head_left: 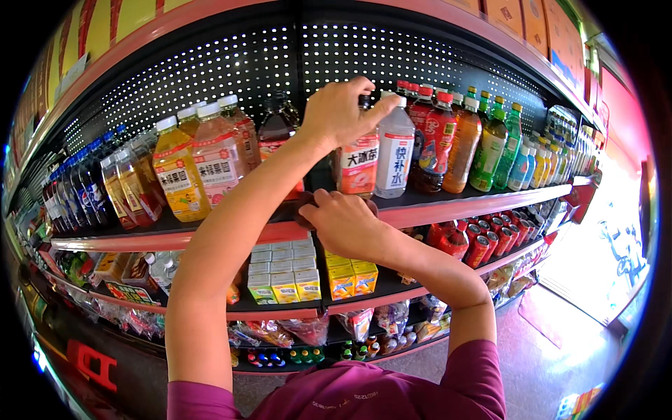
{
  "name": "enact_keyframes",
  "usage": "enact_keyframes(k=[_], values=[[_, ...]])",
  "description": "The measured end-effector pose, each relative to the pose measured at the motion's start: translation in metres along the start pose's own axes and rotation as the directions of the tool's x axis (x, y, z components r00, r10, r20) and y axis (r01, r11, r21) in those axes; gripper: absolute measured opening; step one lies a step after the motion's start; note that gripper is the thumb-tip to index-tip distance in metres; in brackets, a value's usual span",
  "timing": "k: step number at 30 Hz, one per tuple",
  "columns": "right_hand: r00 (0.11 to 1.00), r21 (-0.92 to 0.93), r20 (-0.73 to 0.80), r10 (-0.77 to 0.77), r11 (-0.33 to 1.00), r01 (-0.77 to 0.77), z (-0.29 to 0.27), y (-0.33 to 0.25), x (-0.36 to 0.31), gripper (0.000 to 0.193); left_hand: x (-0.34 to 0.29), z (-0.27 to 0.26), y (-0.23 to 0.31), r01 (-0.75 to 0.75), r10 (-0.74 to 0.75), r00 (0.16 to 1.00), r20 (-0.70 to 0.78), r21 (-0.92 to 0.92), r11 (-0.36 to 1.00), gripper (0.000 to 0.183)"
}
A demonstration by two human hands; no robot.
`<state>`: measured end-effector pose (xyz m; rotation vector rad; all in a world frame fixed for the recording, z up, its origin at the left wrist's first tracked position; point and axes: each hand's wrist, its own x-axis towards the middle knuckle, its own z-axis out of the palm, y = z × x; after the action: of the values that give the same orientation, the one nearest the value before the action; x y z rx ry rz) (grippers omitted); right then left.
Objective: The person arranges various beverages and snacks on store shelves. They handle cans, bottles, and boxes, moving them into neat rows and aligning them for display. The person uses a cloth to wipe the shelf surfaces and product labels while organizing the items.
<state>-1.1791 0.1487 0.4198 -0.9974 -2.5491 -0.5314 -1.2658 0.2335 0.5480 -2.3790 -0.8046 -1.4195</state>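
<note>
My left hand (339, 112) reaches up to the top shelf, its thumb and forefinger around the neck of a black-capped drink bottle (358, 164) with a red and white label. Its thumb tip comes close to the white cap of a clear drink bottle (396, 157) standing just to the right. Lower down, my right hand (343, 218) is at the shelf's front edge below the black-capped bottle. Its fingers are curled on a dark, cloth-like piece (304, 212), mostly hidden by the hand. Behind my left forearm, another dark bottle (278, 122) is partly covered.
Large yellow and pink juice bottles (178, 171) stand to the left. Red, orange and green bottles (437, 136) line the right side. Below are drink cartons (283, 273) and red cans (483, 245). A black perforated panel (231, 66) backs the top shelf. Bright floor (532, 329) lies at right.
</note>
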Motion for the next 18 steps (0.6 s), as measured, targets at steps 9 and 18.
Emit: enact_keyframes(k=[9,18], values=[[0.897,0.419,-0.361,0.253,0.904,-0.086,-0.073,0.003,-0.028,0.049,0.005,-0.007,-0.003,0.028,-0.028,0.996,0.085,-0.002,1.000,0.073],[0.600,0.489,-0.600,0.529,0.836,-0.248,-0.089,0.061,-0.099,0.048,0.017,-0.016,-0.010,0.005,0.027,0.982,0.189,-0.168,0.986,0.072]])
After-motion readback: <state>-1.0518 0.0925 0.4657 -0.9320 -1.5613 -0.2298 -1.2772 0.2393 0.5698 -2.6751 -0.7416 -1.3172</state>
